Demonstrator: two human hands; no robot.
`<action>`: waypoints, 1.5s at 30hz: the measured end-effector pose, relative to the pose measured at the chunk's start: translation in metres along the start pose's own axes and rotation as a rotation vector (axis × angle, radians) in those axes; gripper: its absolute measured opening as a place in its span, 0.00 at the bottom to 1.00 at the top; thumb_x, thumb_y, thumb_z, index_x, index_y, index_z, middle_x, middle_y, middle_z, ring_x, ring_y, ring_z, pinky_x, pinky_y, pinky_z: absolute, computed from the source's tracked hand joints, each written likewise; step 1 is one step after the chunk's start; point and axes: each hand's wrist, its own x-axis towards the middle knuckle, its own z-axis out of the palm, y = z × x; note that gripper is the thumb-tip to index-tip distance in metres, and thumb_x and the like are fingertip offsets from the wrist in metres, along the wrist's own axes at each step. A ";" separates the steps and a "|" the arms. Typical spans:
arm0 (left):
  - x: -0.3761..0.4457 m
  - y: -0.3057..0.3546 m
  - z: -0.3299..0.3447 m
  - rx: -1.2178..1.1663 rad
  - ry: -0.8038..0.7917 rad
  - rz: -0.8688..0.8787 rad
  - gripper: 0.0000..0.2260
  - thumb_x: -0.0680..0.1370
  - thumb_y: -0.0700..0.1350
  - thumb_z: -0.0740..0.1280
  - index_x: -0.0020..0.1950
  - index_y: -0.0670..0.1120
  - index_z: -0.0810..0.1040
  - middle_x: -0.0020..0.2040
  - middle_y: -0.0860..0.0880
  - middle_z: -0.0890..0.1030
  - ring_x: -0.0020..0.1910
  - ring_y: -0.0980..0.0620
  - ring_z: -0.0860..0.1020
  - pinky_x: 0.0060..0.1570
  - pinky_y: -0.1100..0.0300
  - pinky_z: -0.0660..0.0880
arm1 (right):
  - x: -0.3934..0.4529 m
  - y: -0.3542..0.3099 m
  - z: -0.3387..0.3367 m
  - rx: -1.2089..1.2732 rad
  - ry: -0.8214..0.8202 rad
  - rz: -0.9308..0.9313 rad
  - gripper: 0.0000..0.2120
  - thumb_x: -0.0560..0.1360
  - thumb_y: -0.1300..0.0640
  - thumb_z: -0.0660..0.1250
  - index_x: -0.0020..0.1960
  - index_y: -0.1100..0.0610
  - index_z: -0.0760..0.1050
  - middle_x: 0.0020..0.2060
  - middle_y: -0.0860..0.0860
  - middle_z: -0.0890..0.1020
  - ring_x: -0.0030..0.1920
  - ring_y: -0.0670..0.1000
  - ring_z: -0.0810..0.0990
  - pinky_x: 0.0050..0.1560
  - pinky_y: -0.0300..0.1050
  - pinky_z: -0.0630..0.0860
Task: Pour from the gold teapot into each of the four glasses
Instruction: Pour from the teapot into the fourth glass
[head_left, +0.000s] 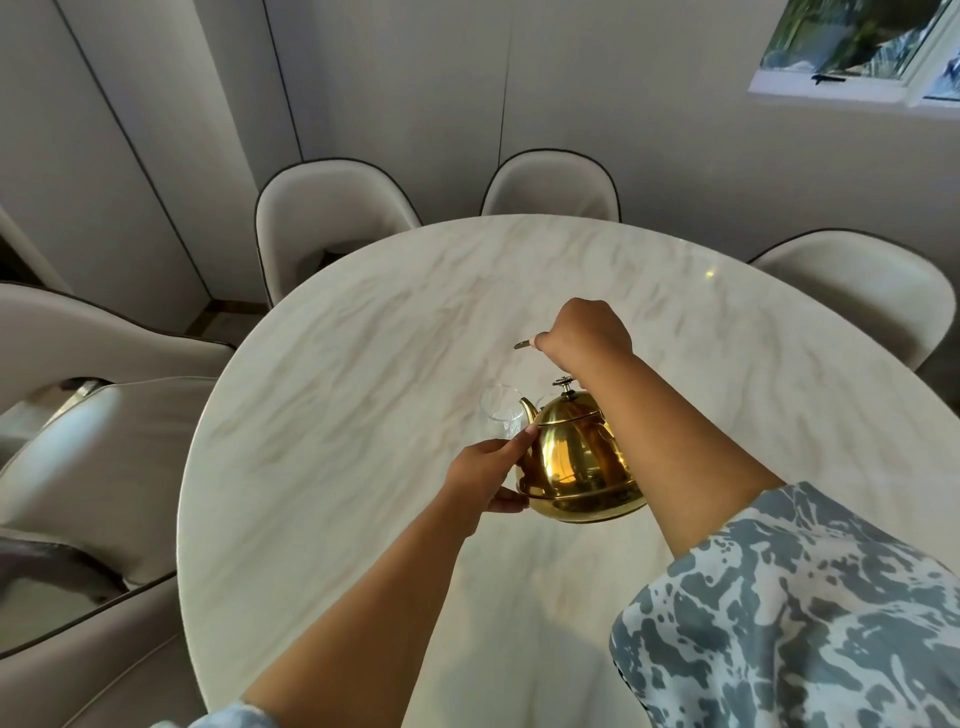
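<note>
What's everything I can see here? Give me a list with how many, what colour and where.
Teapot: one, shiny gold with a knobbed lid, lifted and tilted over the middle of the table, spout toward a glass.
Glass: one clearly seen, clear, by the spout; a second rim just shows behind the lid; any others are hidden.
Table: one, pale marble pattern, rounded, filling the centre.
Chairs: at least five, cream with dark piping, around the table's far and left sides.
Window: one, white frame, top right.
Wall panels: grey-white, behind the chairs.
Sleeve: blue-and-white pattern, lower right.
Left hand: steadying the teapot's side.
Right hand: raised above the pot, gripping its handle.
</note>
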 end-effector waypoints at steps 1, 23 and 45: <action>-0.001 0.000 0.000 -0.002 0.000 0.003 0.27 0.72 0.64 0.69 0.63 0.47 0.81 0.70 0.44 0.75 0.37 0.46 0.85 0.35 0.59 0.84 | 0.000 0.000 -0.001 0.005 -0.002 0.000 0.20 0.77 0.53 0.68 0.31 0.57 0.67 0.27 0.51 0.72 0.24 0.49 0.70 0.24 0.37 0.62; -0.004 0.003 0.004 -0.026 0.009 -0.003 0.29 0.72 0.64 0.69 0.66 0.46 0.80 0.70 0.44 0.75 0.36 0.46 0.85 0.37 0.57 0.84 | 0.003 -0.003 -0.005 -0.025 0.003 -0.011 0.19 0.77 0.54 0.69 0.30 0.57 0.67 0.27 0.51 0.73 0.25 0.50 0.71 0.24 0.37 0.64; -0.007 0.006 0.006 -0.022 -0.011 0.018 0.28 0.73 0.63 0.69 0.63 0.45 0.81 0.69 0.44 0.76 0.36 0.46 0.85 0.38 0.57 0.84 | 0.005 0.000 -0.007 -0.043 0.017 -0.027 0.19 0.76 0.55 0.69 0.30 0.57 0.67 0.28 0.51 0.73 0.26 0.49 0.71 0.25 0.37 0.63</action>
